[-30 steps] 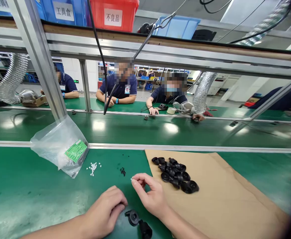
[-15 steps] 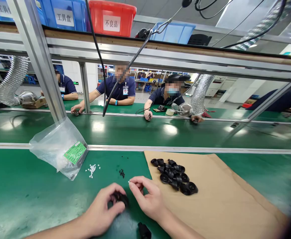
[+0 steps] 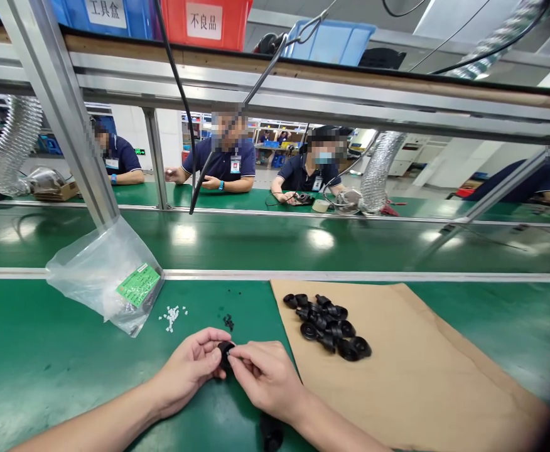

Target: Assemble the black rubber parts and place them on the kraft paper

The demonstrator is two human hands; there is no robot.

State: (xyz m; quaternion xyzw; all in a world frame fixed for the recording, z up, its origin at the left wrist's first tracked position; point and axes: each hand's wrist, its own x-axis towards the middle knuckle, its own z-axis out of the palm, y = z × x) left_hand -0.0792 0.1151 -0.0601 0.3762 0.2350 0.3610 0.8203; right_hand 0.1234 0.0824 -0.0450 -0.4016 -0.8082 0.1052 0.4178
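My left hand is closed around a round black plastic part, fingers behind it and thumb in front. My right hand pinches a small white piece against the face of that part; fingertips hide most of it. Beyond my hands lie a scatter of small white pieces and a little heap of tiny black pieces. Another black part rests on the green surface below my right wrist, partly covered by it.
Several black parts are grouped on brown paper at the right. A clear plastic bag with a green label sits at the left by a metal post. Co-workers sit across the green belt. A black cable hangs overhead.
My left hand has raised and turned the black part. My right hand has moved left, bringing the white piece against it. Across the belt, two co-workers have drawn their hands back.
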